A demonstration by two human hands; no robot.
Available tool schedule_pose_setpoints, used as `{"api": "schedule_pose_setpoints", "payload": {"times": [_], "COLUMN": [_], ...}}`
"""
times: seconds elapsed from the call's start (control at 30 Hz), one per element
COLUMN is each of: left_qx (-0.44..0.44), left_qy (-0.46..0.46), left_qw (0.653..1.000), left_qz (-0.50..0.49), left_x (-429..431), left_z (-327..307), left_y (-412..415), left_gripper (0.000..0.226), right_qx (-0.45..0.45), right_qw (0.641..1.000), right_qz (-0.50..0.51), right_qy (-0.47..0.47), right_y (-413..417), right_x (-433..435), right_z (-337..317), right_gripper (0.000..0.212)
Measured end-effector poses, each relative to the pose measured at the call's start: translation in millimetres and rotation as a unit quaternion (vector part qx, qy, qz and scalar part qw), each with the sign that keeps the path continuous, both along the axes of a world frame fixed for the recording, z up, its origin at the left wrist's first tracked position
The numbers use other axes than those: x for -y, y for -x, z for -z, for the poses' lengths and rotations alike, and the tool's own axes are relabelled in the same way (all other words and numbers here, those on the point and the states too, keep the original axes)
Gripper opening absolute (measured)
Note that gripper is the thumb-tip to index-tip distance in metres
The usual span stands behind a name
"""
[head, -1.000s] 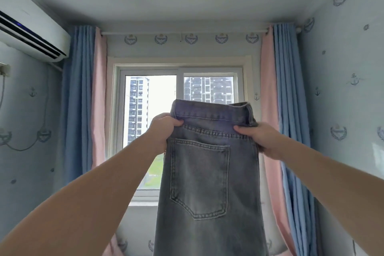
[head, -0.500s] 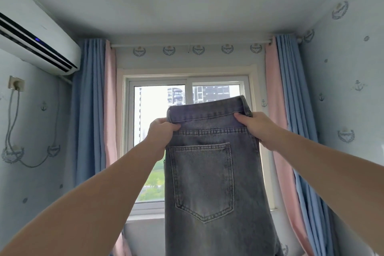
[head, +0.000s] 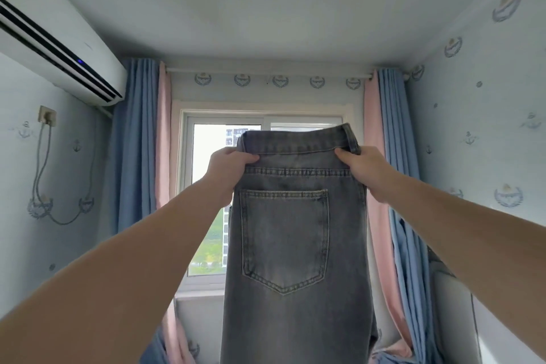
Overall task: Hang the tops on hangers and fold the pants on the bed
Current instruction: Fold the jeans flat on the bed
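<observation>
Head view: pants (head: 295,289) were held up at arm's length in front of the window (head: 224,186), waistband on top. The legs hung straight down and ran out of frame at the bottom.

- Left hand (head: 229,177) gripped the left end of the waistband and right hand (head: 366,174) gripped the right end.
- Fingers (head: 236,156) of both hands were curled tight on the denim, thumbs on the near side, with nothing else in either hand.
- The waistband was pulled fairly flat between the hands, its right end slightly higher.
- The bed was not in view, and no tops or hangers showed.

Step, as judged: squaring up the pants in the air before laying them down to fold.
- Level the two ends and keep the waistband taut.
- Let the legs hang free so the seams line up.
- Lower them flat onto the bed, hems first, without letting go of either corner.
- If one grip slackens, the legs will probably twist and the fold will come out crooked.

Look of the pants:
- Grey-blue washed denim, faded paler down the middle, that looked stiff and heavy.
- One back pocket with pale double stitching faced the camera, and a belt loop sat at the right end.
- Only one pocket showed across the full width, so they were probably already doubled leg on leg.
- No creases showed in the visible part.

Blue and pink curtains (head: 136,156) flanked the window.
</observation>
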State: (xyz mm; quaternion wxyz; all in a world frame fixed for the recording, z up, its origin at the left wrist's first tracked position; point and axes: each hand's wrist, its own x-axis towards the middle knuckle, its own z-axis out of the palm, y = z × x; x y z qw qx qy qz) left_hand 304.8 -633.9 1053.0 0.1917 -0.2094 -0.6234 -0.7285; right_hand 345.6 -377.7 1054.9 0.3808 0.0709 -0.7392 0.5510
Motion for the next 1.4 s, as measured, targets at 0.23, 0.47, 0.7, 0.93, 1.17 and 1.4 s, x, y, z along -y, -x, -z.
{"api": "schedule_pose_setpoints", "payload": {"times": [0.23, 0.47, 0.7, 0.93, 1.17, 1.4], "left_qx": [-0.014, 0.043, 0.128, 0.211, 0.325, 0.45], "left_qy": [-0.025, 0.015, 0.026, 0.026, 0.049, 0.07], "left_qw": [0.999, 0.999, 0.991, 0.977, 0.943, 0.886], "left_qz": [0.018, 0.005, 0.004, -0.018, -0.046, -0.084], "left_x": [29.6, 54.5, 87.8, 124.1, 161.1, 188.8], "left_z": [22.5, 62.4, 119.0, 213.5, 369.4, 568.8], "left_y": [-106.2, -156.5, -144.5, -72.8, 57.5, 211.6], "left_gripper": [0.018, 0.016, 0.032, 0.029, 0.024, 0.023], "right_qx": [-0.006, 0.031, 0.089, 0.163, 0.293, 0.433], "right_qw": [1.0, 0.999, 0.996, 0.987, 0.956, 0.901], "right_qz": [-0.001, 0.011, -0.003, 0.002, -0.02, -0.031], "right_qy": [0.005, 0.01, 0.01, -0.007, -0.016, 0.011], "right_y": [-109.7, -157.2, -138.4, -56.9, 81.3, 246.7], "right_x": [30.6, 57.5, 87.8, 123.0, 158.2, 194.8], "right_z": [18.4, 56.2, 106.8, 193.4, 344.3, 543.5], "right_gripper": [0.018, 0.02, 0.021, 0.022, 0.027, 0.029]}}
